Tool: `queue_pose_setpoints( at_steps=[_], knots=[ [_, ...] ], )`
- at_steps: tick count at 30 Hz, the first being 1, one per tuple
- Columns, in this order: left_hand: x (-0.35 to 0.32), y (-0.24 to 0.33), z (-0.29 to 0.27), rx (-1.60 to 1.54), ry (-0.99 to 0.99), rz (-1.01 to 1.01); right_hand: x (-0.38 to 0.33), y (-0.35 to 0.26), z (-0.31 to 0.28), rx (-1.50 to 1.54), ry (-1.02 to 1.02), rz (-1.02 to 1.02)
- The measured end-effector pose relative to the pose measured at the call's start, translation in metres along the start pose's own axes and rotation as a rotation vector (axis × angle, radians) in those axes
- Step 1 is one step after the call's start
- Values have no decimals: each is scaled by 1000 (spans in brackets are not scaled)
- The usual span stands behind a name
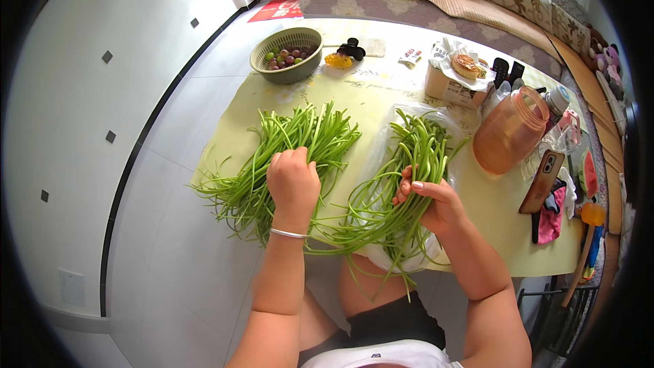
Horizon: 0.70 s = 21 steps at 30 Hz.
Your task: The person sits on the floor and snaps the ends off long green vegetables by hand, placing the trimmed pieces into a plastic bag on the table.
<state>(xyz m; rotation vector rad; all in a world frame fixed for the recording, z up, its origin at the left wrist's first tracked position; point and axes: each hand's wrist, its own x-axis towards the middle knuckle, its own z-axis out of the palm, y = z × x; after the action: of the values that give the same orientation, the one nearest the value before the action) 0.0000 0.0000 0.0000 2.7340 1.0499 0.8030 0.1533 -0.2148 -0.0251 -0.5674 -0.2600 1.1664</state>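
Observation:
Two heaps of long, thin green vegetable stems lie on the yellow-covered table [490,232]. My left hand [293,180], with a silver bangle at the wrist, is closed in a fist over the left heap of stems [310,129]; its fingertips are hidden. The right heap of stems [422,143] rests on a clear plastic bag [373,153], its loose ends trailing over the table's front edge. My right hand [439,201] curls around stems on this heap, thumb on top and fingers partly behind them.
Beyond the left heap stands a green basket [286,71] of grapes, beside a black hair clip [351,48]. A tissue box [453,85] carries a pastry. Along the right are an orange-tinted jar [507,133], a leaning phone [542,180] and a mallet-like stick [582,252].

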Motion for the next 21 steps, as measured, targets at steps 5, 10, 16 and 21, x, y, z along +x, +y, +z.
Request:
queue_pose_setpoints(
  at_steps=[5, 10, 16, 21],
  knots=[
    [-1, 1, 4, -20, 26, 43, -1, -1, 3, 7, 22, -14],
    [-1, -3, 8, -6, 9, 58, 1, 1, 5, -7, 12, 8],
    [-1, 0, 9, 13, -20, 11, 0, 0, 1, 16, 28, -3],
    [-1, -4, 7, -56, 63, 21, 1, 0, 1, 23, 12, 5]
  ],
)
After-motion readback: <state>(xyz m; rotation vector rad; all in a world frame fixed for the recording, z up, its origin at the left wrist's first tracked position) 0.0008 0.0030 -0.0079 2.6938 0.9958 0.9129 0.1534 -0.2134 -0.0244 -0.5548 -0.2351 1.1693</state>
